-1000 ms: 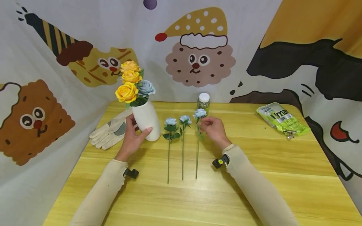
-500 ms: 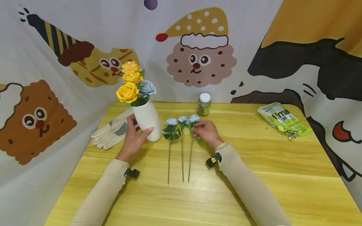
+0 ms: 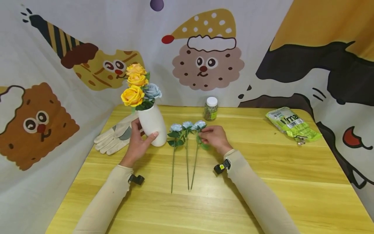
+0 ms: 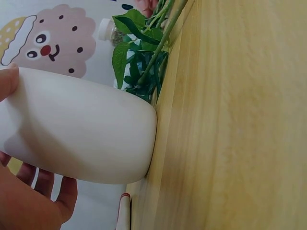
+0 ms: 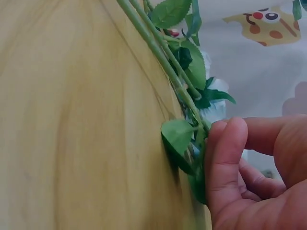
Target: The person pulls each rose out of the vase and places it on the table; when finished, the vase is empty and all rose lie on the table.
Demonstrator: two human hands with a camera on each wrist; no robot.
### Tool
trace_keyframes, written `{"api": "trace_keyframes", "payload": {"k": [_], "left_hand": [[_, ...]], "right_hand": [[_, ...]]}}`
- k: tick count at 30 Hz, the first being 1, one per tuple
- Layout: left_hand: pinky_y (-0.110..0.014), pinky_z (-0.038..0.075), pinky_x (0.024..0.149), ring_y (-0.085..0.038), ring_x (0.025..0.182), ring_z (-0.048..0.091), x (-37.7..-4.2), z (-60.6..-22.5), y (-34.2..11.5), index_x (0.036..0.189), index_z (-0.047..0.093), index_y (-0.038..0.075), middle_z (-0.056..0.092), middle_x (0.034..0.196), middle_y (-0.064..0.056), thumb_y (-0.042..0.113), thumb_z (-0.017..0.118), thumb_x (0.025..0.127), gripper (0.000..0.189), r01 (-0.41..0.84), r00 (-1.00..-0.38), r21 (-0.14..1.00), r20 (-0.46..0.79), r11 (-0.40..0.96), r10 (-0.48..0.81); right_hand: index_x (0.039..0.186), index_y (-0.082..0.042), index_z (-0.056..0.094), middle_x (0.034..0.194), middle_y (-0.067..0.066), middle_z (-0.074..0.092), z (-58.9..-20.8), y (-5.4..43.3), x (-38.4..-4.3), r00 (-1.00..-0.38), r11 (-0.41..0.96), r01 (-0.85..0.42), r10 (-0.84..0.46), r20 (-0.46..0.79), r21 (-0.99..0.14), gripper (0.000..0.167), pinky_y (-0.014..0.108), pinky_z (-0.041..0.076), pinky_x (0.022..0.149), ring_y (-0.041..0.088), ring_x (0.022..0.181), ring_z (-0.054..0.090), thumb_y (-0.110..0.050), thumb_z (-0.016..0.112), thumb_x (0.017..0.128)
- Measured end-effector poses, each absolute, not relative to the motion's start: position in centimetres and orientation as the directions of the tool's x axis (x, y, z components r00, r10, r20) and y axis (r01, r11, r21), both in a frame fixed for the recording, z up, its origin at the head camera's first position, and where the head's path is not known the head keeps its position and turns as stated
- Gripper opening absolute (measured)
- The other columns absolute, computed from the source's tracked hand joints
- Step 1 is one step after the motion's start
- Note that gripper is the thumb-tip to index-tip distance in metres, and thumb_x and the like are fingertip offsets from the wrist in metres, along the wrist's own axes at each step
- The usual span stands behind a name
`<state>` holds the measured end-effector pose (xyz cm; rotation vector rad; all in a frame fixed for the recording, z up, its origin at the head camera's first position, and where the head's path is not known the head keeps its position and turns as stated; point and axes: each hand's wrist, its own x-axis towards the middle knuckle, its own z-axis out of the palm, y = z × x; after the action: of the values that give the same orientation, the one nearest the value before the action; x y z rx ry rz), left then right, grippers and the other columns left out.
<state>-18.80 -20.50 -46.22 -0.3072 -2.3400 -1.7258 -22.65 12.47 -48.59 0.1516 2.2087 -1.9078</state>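
Observation:
My left hand (image 3: 136, 145) grips the white vase (image 3: 153, 126), thumb on the near side, fingers behind it. The vase leans slightly, its base on the table, as the left wrist view (image 4: 86, 129) shows. Yellow roses (image 3: 132, 96) and one blue rose (image 3: 152, 91) stand in it. To its right lie three long-stemmed blue roses: a left one (image 3: 176, 127), a middle one (image 3: 187, 124) and a right one (image 3: 200, 124). My right hand (image 3: 215, 138) pinches the right rose's stem just below the bloom, between thumb and fingers. Its lower stem end lies close to the middle stem's.
Behind the roses stands a jar (image 3: 211, 110) with a white lid. A green and white packet (image 3: 292, 123) lies at the back right of the wooden table (image 3: 263, 188). White-and-grey gloves (image 3: 114, 138) lie left of the vase. A printed cloth (image 3: 163, 74) hangs behind.
My right hand has moved left with the right blue rose, bringing it beside the middle one. Its stem now slants, its lower end further left. The left hand stays on the vase.

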Motion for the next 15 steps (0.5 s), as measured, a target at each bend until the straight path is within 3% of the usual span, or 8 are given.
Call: {"api": "trace_keyframes", "payload": {"k": [7,15], "left_hand": [[-0.065,0.036,0.116,-0.042,0.141,0.043,-17.5,-44.3,-19.8,0.156,0.021,-0.002,0.035,0.151,-0.029,0.004,0.072,0.098,0.078,0.288,-0.957,0.917,0.286,0.275,0.047],[-0.065,0.035,0.117,-0.042,0.141,0.043,-17.6,-44.3,-19.8,0.157,0.021,0.000,0.035,0.151,-0.029,0.005,0.073,0.098,0.078,0.285,-0.958,0.918,0.285,0.274,0.042]], "right_hand": [[0.120,0.005,0.072,0.108,0.021,0.076,-47.7,13.0,-22.6,-0.967,0.158,0.235,-0.058,-0.246,-0.959,0.030,0.029,0.062,0.066,0.017,0.072,0.072,-0.011,0.079,0.095],[0.120,0.000,0.073,0.103,0.015,0.075,-45.7,12.7,-22.3,-0.987,0.209,0.111,-0.087,-0.132,-0.972,0.029,0.038,0.061,0.074,0.022,0.078,0.069,-0.016,0.078,0.096]]}}
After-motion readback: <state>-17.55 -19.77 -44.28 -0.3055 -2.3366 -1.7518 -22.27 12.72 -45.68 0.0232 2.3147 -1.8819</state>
